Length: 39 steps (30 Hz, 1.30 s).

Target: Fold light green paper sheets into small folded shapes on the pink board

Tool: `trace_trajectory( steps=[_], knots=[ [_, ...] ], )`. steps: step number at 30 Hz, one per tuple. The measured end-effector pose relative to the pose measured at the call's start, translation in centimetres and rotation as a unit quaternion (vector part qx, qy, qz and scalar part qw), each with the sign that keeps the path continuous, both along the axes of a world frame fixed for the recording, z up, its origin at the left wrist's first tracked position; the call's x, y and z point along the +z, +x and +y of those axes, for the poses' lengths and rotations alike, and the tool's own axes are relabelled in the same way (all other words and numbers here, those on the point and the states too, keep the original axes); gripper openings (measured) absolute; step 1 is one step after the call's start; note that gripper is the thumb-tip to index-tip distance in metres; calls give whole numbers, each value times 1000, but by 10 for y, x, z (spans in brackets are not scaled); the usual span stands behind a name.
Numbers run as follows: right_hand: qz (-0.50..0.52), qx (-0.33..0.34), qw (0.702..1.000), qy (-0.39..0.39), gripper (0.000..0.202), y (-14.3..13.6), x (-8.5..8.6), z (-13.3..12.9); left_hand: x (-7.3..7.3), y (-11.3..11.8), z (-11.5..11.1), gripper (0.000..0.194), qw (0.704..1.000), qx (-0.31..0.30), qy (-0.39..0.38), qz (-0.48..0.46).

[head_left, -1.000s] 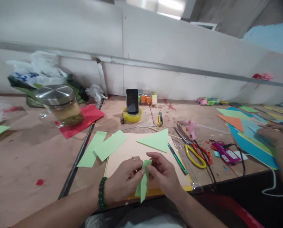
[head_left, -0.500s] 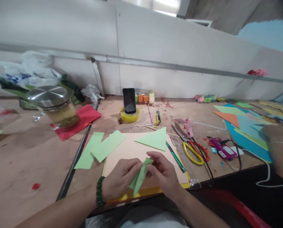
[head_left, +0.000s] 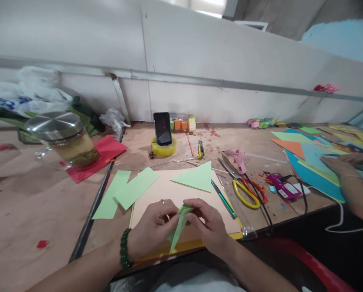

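Behind the littered surface (head_left: 14,219) runs a white wall (head_left: 193,44), and above the near part of a pale board (head_left: 163,187) the left hand (head_left: 152,227) and right hand (head_left: 210,223) together pinch one folded green paper (head_left: 178,231) between their fingers. The work looks partway through — this piece is already creased over, its shaping seemingly unfinished, while two green strips (head_left: 138,188) and a green triangle (head_left: 196,177) lie flat, apparently unfolded. The held paper's long axis slants, its narrow tip pointing toward the person and slightly left, its other end at the fingertips.
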State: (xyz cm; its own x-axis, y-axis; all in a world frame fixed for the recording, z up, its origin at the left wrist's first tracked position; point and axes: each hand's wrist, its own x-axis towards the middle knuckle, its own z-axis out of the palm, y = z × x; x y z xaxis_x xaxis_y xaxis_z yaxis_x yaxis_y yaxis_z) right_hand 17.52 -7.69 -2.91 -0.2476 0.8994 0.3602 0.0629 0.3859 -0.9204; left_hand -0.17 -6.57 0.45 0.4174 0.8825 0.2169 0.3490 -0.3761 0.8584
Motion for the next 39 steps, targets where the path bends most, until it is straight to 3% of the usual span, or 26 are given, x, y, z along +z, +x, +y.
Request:
trace_trajectory(
  steps=[7, 25, 28, 33, 39],
  knots=[
    [-39, -14, 998, 39, 13, 1, 3, 2, -2, -1, -1, 27, 999, 10, -16, -31],
    [-4, -35, 998, -49, 23, -1, 4, 1, 4, 1, -3, 42, 999, -17, -29, 4],
    [10, -38, 997, -60, 24, -2, 3, 1, 4, 1, -4, 42, 998, -22, -65, -7],
    [36, -3, 992, -123, 31, -2, 4, 1, 1, 2, -6, 37, 978, -34, -200, -53],
    [68, 59, 978, -191, 41, -1, 9, 3, 3, 1, -4, 35, 961, -55, -264, -69]
  ],
)
